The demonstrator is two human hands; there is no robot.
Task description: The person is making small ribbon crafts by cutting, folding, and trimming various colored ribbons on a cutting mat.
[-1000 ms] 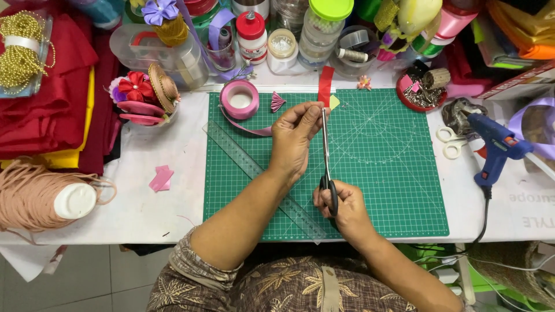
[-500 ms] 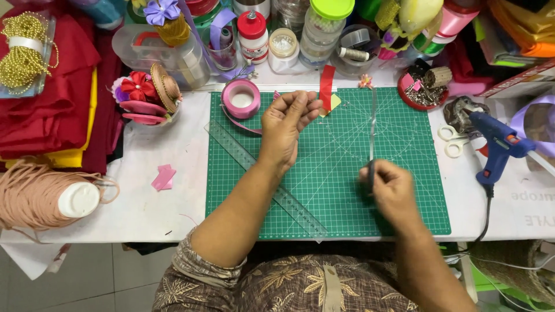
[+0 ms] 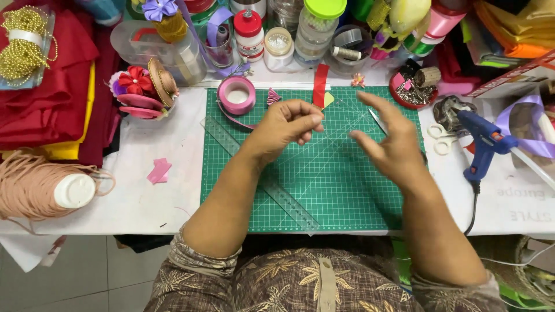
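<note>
The right hand (image 3: 393, 144) has put down the scissors (image 3: 378, 122), which now lie on the green mat (image 3: 335, 190) behind its open fingers, while the left hand (image 3: 286, 127) pinches something too small to tell.

Left hand (image 3: 286, 128) curled, right hand (image 3: 388, 144) spread above green cutting mat (image 3: 347, 190) (scissors (image 3: 378, 122) beneath); ruler (image 3: 260, 173) alongside.

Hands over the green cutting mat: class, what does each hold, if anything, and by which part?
The right hand is open and holds nothing. The left hand has its fingers curled together; whether it pinches something small cannot be told.
</note>
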